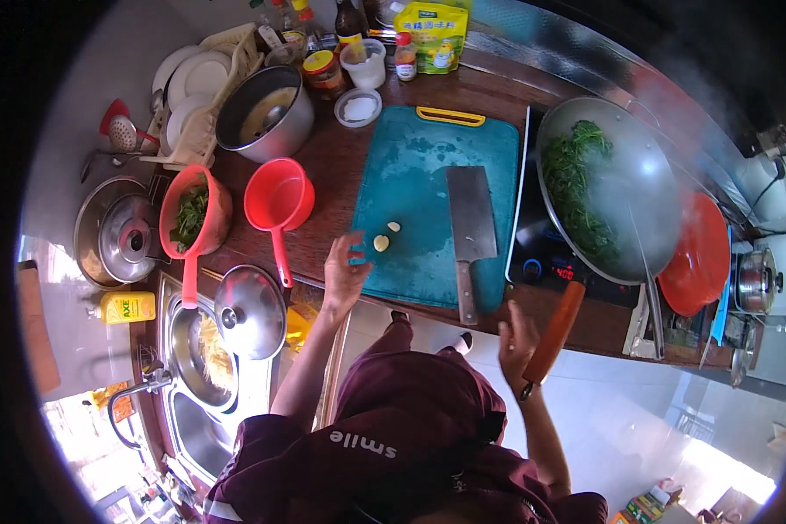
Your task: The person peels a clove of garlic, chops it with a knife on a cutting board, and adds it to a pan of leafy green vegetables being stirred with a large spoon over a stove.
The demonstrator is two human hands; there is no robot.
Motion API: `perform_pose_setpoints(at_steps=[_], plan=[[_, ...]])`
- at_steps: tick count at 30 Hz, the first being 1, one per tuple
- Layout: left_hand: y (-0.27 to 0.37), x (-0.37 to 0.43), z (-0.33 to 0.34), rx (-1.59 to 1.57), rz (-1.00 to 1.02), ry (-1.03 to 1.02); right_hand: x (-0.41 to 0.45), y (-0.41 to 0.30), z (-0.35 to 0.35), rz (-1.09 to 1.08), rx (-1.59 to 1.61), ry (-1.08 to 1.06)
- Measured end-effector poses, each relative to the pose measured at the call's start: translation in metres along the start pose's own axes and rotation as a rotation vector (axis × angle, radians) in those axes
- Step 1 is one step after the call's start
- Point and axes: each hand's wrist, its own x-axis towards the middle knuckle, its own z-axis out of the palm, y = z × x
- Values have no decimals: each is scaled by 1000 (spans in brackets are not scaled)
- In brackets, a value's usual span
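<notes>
My left hand (346, 274) is raised by the near left edge of the teal cutting board (406, 275), its fingers apart and empty. Two garlic cloves (381, 243) lie on the board just beyond it. A Chinese cleaver (471, 213) rests flat on the board's right half, its wooden handle towards me. My right hand (517, 340), also empty with fingers spread, is low beside the wok's wooden handle (557, 331), which covers part of it. Steam rises from the wok (642, 170), where leafy greens (580, 196) lie with a long-handled metal utensil (648, 262).
Beneath the wok is a lit induction cooker (537, 252); a red basin (697, 255) stands to its right. Left are a red plastic ladle (280, 193), a ladle of greens (193, 216), a grey pot (265, 114) and a steel sink (203, 429). Seasonings (365, 63) line the back.
</notes>
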Motion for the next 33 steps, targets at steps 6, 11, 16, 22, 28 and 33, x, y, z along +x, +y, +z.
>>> perform_pose_setpoints(at_steps=[6,11,16,22,28,33], plan=[[11,54,-3,758,431,-359,52,-44,56,38,-39,-150],[3,91,-2,648,559,-428,76,-34,90,205,-181,-290],[-4,95,15,471,491,-370,83,-50,87,306,-128,-171],[8,82,19,416,503,-217,86,-76,77,377,267,7],[-2,96,19,446,672,-304,94,-95,88,148,-106,-214],[-4,95,26,312,572,-300,101,-103,91,184,-113,-299]])
